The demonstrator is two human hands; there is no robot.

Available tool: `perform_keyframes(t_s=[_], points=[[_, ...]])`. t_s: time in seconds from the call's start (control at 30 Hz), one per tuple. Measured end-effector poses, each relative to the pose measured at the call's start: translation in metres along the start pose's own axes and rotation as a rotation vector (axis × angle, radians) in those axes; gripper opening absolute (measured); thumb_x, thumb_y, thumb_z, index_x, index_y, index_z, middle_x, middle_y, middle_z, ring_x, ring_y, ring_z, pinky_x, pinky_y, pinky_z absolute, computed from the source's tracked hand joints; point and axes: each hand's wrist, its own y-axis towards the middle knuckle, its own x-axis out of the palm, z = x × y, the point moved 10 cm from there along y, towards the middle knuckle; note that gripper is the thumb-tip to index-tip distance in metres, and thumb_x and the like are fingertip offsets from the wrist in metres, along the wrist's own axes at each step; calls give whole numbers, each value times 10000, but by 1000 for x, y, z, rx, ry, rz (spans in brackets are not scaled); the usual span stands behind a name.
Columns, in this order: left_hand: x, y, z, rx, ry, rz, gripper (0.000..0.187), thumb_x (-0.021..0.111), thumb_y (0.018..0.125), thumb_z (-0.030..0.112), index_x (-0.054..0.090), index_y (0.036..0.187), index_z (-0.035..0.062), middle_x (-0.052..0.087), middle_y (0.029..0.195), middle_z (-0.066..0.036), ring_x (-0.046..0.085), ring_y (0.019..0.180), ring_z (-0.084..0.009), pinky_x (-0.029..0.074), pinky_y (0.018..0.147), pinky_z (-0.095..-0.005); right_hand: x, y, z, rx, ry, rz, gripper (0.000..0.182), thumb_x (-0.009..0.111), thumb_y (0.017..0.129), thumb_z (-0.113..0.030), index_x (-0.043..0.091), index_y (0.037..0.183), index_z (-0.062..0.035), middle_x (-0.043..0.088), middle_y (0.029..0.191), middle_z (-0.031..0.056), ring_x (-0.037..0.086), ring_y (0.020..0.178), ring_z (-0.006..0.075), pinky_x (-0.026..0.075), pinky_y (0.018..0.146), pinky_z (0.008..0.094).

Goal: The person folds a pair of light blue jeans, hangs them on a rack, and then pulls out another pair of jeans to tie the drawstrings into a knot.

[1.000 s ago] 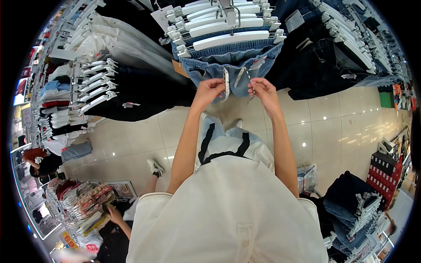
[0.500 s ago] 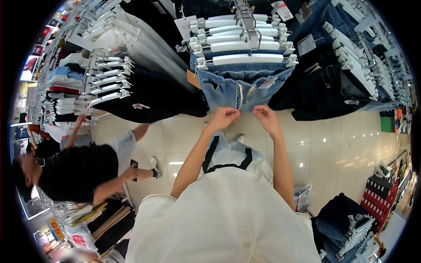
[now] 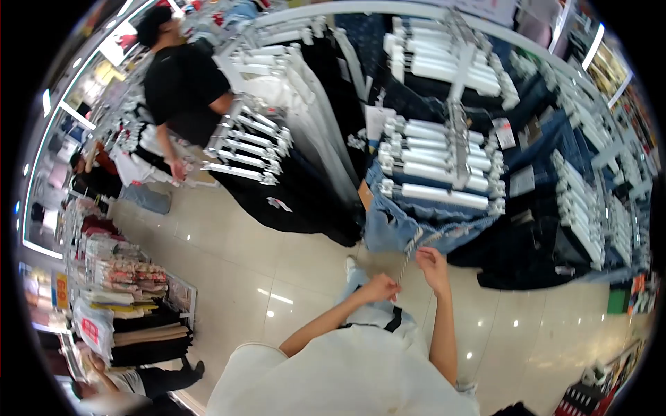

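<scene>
Light blue denim bottoms (image 3: 390,232) with an elastic waist hang from a white clip hanger (image 3: 444,196) in front of me. A pale twisted drawstring (image 3: 406,260) stretches down from their waist to my left hand (image 3: 380,288), whose fingers are pinched on its lower end. Close to the top of that cord is my right hand (image 3: 435,269), its fingers curled together just under the waistband. What the right fingertips hold, if anything, is too small to make out.
Behind the denim, more white hangers (image 3: 454,69) fill the rack. Black trousers (image 3: 291,208) hang at left, dark trousers (image 3: 520,253) at right. A person in a black shirt (image 3: 184,87) stands at far left. Folded clothes (image 3: 149,336) lie at lower left above the tiled floor (image 3: 243,277).
My left hand has drawn down toward my body, stretching the drawstring away from the waistband. My right hand stays near the waist. The view has tilted up, and the person at left has moved farther off.
</scene>
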Motion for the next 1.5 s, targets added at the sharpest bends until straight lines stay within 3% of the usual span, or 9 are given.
perform_keyframes(t_s=[0.2, 0.47, 0.6, 0.7, 0.83, 0.9, 1.07, 1.13, 1.5], points=[[-8, -41, 46, -5, 33, -126, 381, 653, 963, 322, 758, 765, 13, 734, 688, -69, 664, 577, -157, 525, 587, -326, -45, 33, -35, -260, -206, 628, 474, 735, 880, -136, 505, 1264, 18, 640, 1108, 159, 650, 959, 219, 548, 752, 324], [-26, -38, 52, 12, 223, -275, 395, 656, 962, 372, 762, 868, 3, 728, 720, -72, 670, 634, -153, 517, 612, -313, -45, 26, -8, -164, -255, 508, 200, 730, 902, -110, 632, 968, 51, 673, 804, 31, 605, 743, 87, 484, 682, 249], [-38, -19, 54, 173, 472, -209, 349, 685, 917, 357, 758, 950, 17, 736, 803, -147, 699, 710, -301, 542, 695, -391, -35, 1, 0, -200, -9, 466, 203, 746, 906, -136, 661, 960, 41, 666, 762, 38, 611, 728, 77, 484, 642, 244], [-59, -13, 74, 242, 267, -128, 366, 672, 935, 339, 713, 1091, 10, 729, 953, -190, 710, 860, -293, 542, 764, -381, -25, -23, 3, -165, 82, 455, 196, 732, 926, -122, 678, 996, 53, 682, 779, 39, 615, 684, 72, 493, 612, 227], [-72, -5, 120, 286, 69, -81, 391, 674, 955, 337, 703, 1100, -25, 745, 882, -136, 712, 793, -229, 542, 739, -358, 1, -58, -12, -32, 168, 472, 237, 703, 939, -100, 676, 1068, 97, 703, 785, 72, 634, 652, 95, 529, 561, 256], [-82, 12, 131, 389, -182, 113, 382, 649, 986, 331, 695, 1132, -19, 744, 929, -78, 683, 808, -157, 533, 737, -322, 12, -72, -28, -23, 133, 499, 217, 692, 948, -104, 683, 1064, 78, 705, 797, 65, 639, 661, 96, 539, 589, 257], [-44, 79, 127, 340, -260, -146, 370, 631, 994, 337, 702, 1140, 5, 744, 973, -89, 680, 848, -135, 531, 754, -280, 34, -88, -53, 3, 108, 553, 212, 662, 968, -113, 687, 1087, 61, 705, 813, 55, 642, 674, 95, 546, 621, 256], [-32, 75, 133, 184, -541, -325, 354, 629, 1008, 294, 694, 1141, -29, 729, 1050, -80, 665, 844, -111, 543, 749, -263, 35, -96, -55, -29, 124, 585, 222, 651, 973, -113, 683, 1108, 60, 709, 822, 59, 646, 681, 99, 542, 622, 253], [-45, 70, 137, 46, -703, -343, 342, 548, 1042, 239, 642, 1244, -21, 738, 1065, -135, 726, 830, -173, 586, 686, -275, 20, -147, -78, -27, 16, 759, 191, 691, 948, -139, 698, 1027, 34, 706, 796, 64, 671, 754, 115, 519, 686, 246]])
